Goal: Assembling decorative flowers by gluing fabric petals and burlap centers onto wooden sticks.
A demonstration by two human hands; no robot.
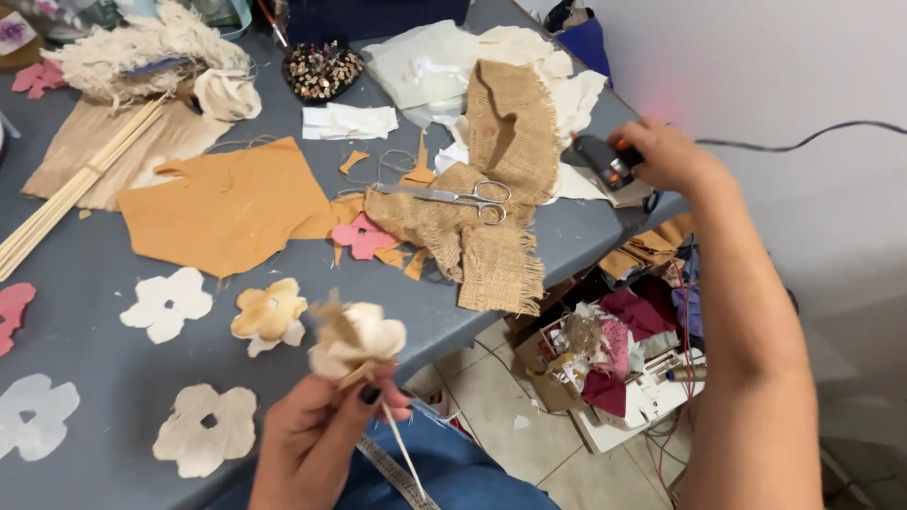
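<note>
Fabric flower: cream-coloured, mounted on a thin wooden stick, held above the near edge of the grey table. The left hand grips it just below the petals; the fingers are closed around the stick, the nails dark.

All positions below are given relative to the scissors, which lie flat near the table's middle.

Far left of the scissors: a bundle of wooden sticks lying diagonally, with a heap of frayed cream fibre behind it. Left and nearer the camera: flat flower cut-outs in pink, white and cream, lying apart from one another. Directly left: a tan fabric sheet and a pink flower cut-out.

Under the scissors: a burlap strip, frayed at its ends, one end reaching the table edge. Behind it: pale fabric pieces and a dark dish of beads.

Right of the scissors: the right hand, fingers closed on a glue gun at the table's far-right corner. A dark cable runs along the white wall.

Below the table edge: tiled floor and an open box of fabric scraps.
</note>
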